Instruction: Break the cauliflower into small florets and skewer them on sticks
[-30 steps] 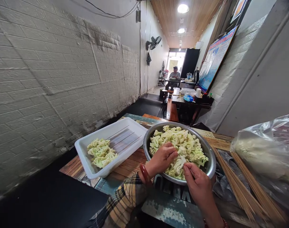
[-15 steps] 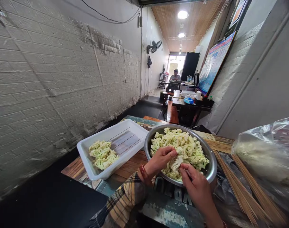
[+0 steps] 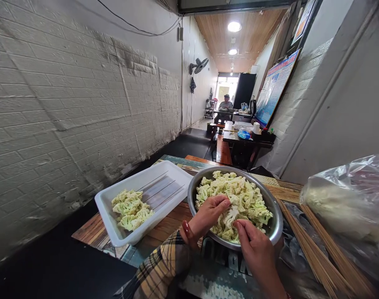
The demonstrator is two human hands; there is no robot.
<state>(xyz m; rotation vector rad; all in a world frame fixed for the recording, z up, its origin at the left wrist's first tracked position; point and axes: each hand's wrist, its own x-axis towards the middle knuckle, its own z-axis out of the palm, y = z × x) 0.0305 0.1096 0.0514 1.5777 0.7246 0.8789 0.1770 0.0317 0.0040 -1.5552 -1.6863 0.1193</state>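
Note:
A metal bowl full of cauliflower florets sits on the wooden table in front of me. My left hand, in a plaid sleeve with a red bangle, reaches into the bowl with its fingers pinched on a thin skewer and a floret. My right hand is over the bowl's near rim, fingers closed on a floret. To the left, a white plastic tray holds skewered cauliflower, the skewer ends lying across it.
Bundles of bamboo skewers lie to the right of the bowl. A clear plastic bag with cauliflower sits at far right. A white brick wall runs along the left. Down the corridor are dark tables and a seated person.
Both hands have shifted slightly within the bowl, the right hand moving left and closer to the left hand on the floret. The camera has tilted a little.

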